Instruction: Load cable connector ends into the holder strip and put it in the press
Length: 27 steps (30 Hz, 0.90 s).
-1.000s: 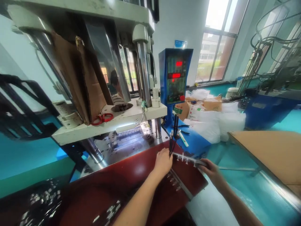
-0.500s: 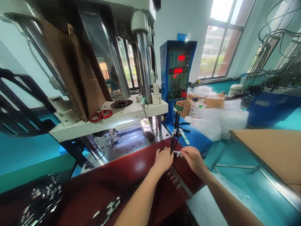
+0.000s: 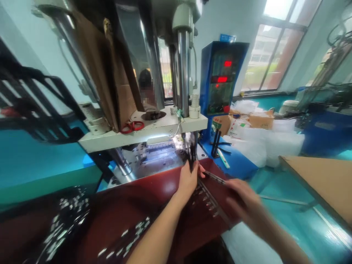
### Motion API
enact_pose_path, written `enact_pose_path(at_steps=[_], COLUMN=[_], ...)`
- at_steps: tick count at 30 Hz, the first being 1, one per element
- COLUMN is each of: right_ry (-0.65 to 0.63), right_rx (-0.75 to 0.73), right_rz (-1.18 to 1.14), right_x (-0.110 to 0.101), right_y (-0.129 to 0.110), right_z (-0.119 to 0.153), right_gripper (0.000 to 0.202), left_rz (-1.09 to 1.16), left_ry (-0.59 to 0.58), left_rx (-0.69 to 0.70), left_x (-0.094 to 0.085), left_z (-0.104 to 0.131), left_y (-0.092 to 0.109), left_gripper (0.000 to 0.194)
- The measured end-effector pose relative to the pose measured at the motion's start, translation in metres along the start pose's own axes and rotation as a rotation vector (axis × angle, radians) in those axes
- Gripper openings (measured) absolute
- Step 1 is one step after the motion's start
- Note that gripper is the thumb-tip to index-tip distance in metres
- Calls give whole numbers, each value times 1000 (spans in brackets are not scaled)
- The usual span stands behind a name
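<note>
Left hand (image 3: 187, 182) grips a thin black tool (image 3: 191, 158); right hand (image 3: 246, 194) pinches a slim grey bar (image 3: 216, 178); below them, a pronged grey bar (image 3: 212, 200) apparently waits.

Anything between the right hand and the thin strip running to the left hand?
Nothing visible: the right hand is at the right end of the thin strip. Motion blur hides whether it grips the strip.

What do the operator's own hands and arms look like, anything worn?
Left hand and right hand ungloved. Left forearm and right forearm bare as far as they show; no sleeve or watch in view. Right hand is blurred, so can't rule out a ring there.
</note>
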State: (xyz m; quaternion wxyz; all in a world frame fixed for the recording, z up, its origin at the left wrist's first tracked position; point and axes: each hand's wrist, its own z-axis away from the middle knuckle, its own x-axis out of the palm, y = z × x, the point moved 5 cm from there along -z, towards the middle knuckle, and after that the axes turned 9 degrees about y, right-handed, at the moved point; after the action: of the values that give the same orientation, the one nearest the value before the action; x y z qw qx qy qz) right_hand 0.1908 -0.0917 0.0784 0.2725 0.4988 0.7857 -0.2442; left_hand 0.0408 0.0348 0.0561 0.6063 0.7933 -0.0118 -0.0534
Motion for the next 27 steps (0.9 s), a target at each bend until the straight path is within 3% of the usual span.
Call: enact_pose_path(at_steps=[3,6,10,13,16,17,19,23,27], right_ry=[-254,-354,-448,-379,-269,-240,-176,4,164], right_rx=[-229,-319,-300,-238,-192,-182,-192,-358,-409], right_rz=[-172,-163,-124,-195,-346,-386,-411,-294,-230], right_x=[60,111,152,149,132,126,115,101,111], right_y=[-61,-105,-124,-121,-117,-116,-115,-119,-107], right_z=[6,6,1,-7,-13,-15,-19,-26,-18], right_gripper=[59,71,35,12,15,17,21,28,25], left_rz=[311,579,645,516,399,393,418,284,116], left_ry=[295,529,766,914,1121,1204,1376,1585,1627], left_rx=[37,97,253,373,465,461,326,209,209], left_x=[-39,-77,-132,-184,-251,-278,-334,-440,-512], left_z=[-2,-1,2,0,-7,-10,-15,-5,4], left_y=[30,49,66,79,87,87,84,105,129], left_gripper=[39,37,32,31,26,24,26,28,24])
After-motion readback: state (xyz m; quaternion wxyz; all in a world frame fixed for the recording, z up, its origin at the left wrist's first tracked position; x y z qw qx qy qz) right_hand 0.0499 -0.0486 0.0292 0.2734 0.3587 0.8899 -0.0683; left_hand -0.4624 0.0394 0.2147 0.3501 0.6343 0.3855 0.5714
